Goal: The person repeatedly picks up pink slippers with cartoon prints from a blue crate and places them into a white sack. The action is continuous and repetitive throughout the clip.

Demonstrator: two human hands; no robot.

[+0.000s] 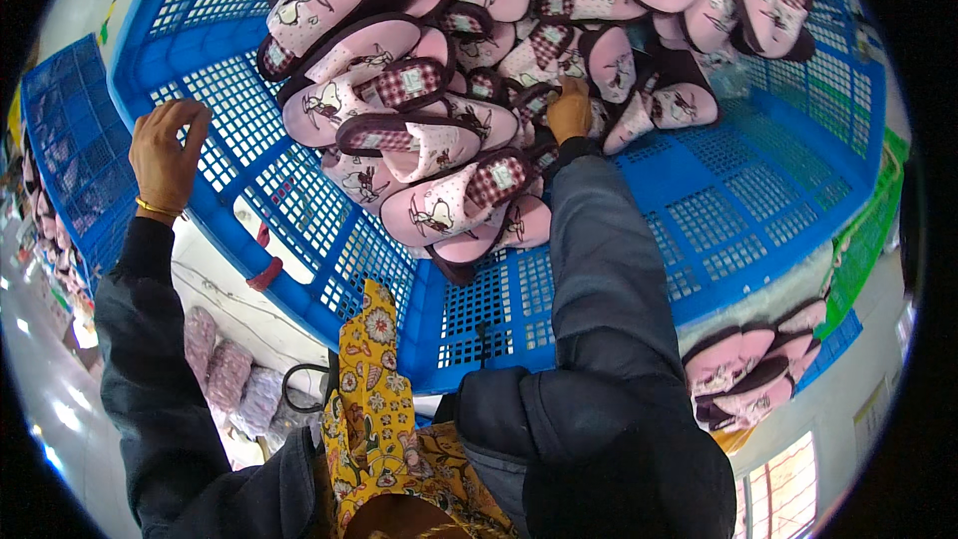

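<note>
A heap of pink slippers with dark trim, checked insoles and a printed cartoon figure lies in a large blue plastic basket. My right hand reaches into the middle of the heap with its fingers closed on a slipper; the fingertips are partly hidden among the slippers. Over the basket's left rim, my left hand is raised with loosely bent fingers, the thumb apart, and nothing visible in it. A thin yellow bangle circles that wrist.
Another blue crate stands beyond the left rim. Bundles of patterned slippers lie below on the left. More pink slippers are stacked at the lower right, near a green mesh basket. Red ties hang on the basket's left side.
</note>
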